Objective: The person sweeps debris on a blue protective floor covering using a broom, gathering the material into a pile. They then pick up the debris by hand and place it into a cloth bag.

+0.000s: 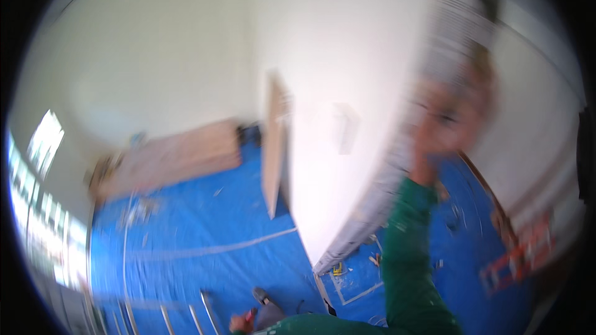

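Observation:
My right hand (450, 115), at the end of a raised arm in a green sleeve (406, 254), is beside the grey, streaked end face (456, 31) of a white wall (347, 56). Motion smears its fingers, so I cannot tell whether it touches the wall or holds anything. A dark blurred patch (488, 6) shows above it. Low at the bottom edge, my left hand (238, 324) is closed around a small red object (250, 314), whose kind is too small to make out. My shoe (261, 296) stands on the blue floor covering (236, 273).
Long brown boards (167, 155) lie against the back wall. Another board (271, 149) stands upright by the white wall. A ladder-like frame (167, 319) is at the lower left, near bright windows (46, 142). An orange-red ladder (521, 254) lies at right. Small tools (338, 268) lie on the floor.

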The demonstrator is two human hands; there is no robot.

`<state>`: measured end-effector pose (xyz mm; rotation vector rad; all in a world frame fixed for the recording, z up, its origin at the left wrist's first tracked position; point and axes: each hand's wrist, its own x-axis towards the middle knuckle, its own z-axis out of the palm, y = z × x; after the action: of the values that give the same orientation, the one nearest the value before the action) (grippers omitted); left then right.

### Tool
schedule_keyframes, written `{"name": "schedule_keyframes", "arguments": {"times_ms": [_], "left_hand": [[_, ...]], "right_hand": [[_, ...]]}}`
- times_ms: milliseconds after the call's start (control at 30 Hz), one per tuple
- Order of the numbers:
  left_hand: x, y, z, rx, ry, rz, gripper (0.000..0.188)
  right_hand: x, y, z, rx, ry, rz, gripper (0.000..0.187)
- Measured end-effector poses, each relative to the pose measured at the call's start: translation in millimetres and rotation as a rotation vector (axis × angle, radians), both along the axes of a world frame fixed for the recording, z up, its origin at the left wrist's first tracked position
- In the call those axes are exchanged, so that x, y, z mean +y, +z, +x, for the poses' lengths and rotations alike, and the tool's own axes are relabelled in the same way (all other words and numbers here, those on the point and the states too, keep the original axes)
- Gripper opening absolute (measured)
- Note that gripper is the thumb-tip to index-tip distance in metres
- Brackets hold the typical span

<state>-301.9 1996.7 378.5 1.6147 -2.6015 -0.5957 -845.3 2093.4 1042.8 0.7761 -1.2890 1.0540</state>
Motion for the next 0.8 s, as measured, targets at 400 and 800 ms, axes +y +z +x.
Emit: {"name": "schedule_keyframes", "arguments": {"times_ms": [400, 800], "left_hand": [[-82.8, 59.5, -27.8, 0.082, -0.080, 0.346, 0.018], [-200.5, 67.5, -133.2, -0.067, -0.304, 0.374, 0.037]], "right_hand": [[-193.9, -367.4, 243.7, -0.586, 1.197, 2.031, 0.045], [-290.6, -486.2, 220.4, -0.604, 0.993, 2.592, 0.044]]}}
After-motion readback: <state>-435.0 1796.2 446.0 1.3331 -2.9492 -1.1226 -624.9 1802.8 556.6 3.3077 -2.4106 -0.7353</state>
